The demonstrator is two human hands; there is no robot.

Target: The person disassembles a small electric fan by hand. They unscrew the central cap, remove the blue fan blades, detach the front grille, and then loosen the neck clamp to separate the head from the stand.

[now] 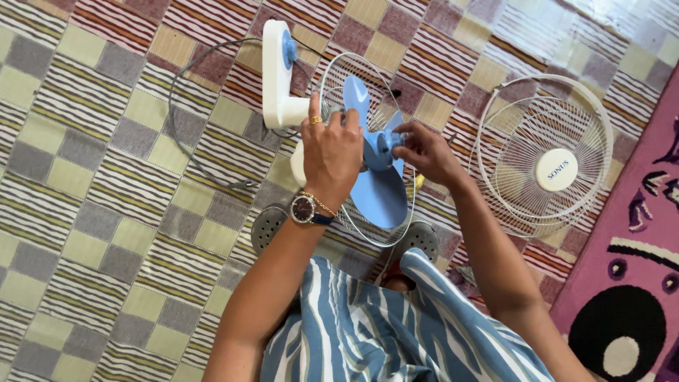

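Views: one only, a camera worn on the person's head.
Direction: it looks steeply down over the blue-and-white striped garment (382,325) at the floor.
Nearness: close; both forearms run up from the bottom edge to the left hand (331,152) and right hand (424,152) at mid-frame.
Reach: the checked and striped woven mat (92,177) fills the frame, a purple patterned rug (636,233) at the right edge.
Shared ground: none, with a single view.

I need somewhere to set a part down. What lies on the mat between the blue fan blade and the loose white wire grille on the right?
In the head view, only the right hand and forearm cross that stretch; beneath is checked mat.
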